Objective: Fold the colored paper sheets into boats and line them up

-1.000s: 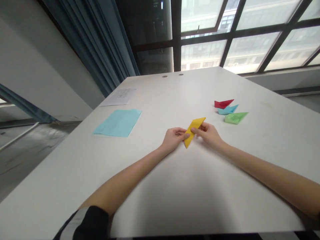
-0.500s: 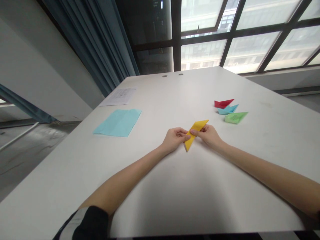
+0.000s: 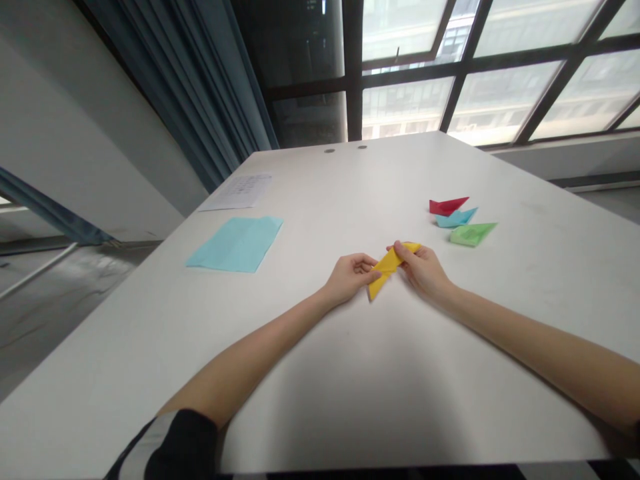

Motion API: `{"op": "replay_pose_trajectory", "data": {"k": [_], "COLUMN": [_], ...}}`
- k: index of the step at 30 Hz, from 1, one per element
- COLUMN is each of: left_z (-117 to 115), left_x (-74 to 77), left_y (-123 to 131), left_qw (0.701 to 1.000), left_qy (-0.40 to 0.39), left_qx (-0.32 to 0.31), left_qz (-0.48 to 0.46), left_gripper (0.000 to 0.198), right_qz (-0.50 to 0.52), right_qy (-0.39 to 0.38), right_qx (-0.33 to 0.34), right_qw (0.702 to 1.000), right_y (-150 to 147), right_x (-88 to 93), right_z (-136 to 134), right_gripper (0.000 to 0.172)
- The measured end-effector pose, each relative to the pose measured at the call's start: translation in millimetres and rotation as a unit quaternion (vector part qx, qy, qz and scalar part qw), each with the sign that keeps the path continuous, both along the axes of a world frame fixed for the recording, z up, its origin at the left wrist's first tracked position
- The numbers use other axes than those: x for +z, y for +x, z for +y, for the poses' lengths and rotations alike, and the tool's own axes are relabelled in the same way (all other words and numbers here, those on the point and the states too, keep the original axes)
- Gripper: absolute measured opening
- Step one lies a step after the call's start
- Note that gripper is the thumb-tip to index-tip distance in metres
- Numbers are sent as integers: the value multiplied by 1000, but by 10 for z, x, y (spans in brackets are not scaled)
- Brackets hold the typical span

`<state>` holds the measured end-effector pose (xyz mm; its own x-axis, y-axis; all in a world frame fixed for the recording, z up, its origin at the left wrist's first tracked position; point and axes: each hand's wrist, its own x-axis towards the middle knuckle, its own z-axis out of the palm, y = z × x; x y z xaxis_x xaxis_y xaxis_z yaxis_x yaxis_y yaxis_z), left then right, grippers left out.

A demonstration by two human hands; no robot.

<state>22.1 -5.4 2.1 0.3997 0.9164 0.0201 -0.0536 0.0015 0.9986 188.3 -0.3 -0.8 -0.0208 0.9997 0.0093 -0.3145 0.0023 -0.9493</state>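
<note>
A folded piece of yellow paper (image 3: 386,267) is held between both hands just above the white table. My left hand (image 3: 350,278) pinches its left side, thumb on top. My right hand (image 3: 423,268) grips the upper right end, with the thumb pressed on the paper and partly covering it. One pointed end hangs down toward me between the hands. To the right, beyond my right hand, lie three folded paper shapes: a red one (image 3: 449,206), a light blue one (image 3: 457,218) and a green one (image 3: 473,234).
Light blue paper sheets (image 3: 236,245) lie on the left of the white table (image 3: 320,373). Behind them is a printed white sheet (image 3: 237,193) near the table's left edge. A blue curtain (image 3: 200,80) and windows stand beyond the far edge.
My right hand has shifted slightly right and up along the yellow paper, its thumb now nearer the upper end. The paper's upper part has bent, while my left hand keeps its hold.
</note>
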Motion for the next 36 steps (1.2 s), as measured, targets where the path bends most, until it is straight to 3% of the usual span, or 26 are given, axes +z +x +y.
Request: {"op": "replay_pose_trajectory", "data": {"k": [7,14,20,25,28,31,33,36], "left_z": [8,18,33,15,11,12,13,16], "left_x": [-27,-56,-24,2,6,7,7,2], "left_y": [-9,-6,8,3,-9,-36,-63,-104], "left_qw": [1000,1000,991,996,995,981,964,938], "left_qy": [5,-10,-51,-18,38,108,163,232], "left_qx": [0,12,101,71,89,158,197,205], "left_qz": [14,11,-72,-52,-34,14,71,157], "left_gripper": [33,32,37,35,34,32,29,16], "right_qz": [-12,-102,-160,-203,-316,-485,-545,-576], "right_qy": [-8,32,97,139,193,238,261,271], "right_qx": [-6,1,49,36,36,110,146,169], "right_qw": [1000,994,981,969,928,834,783,752], "right_y": [-7,10,25,20,88,160,177,157], "right_x": [56,80,27,77,212,371,444,477], "right_z": [-22,-24,-26,-41,5,81,131,186], "right_gripper": [50,65,49,35,24,18,18,18]}}
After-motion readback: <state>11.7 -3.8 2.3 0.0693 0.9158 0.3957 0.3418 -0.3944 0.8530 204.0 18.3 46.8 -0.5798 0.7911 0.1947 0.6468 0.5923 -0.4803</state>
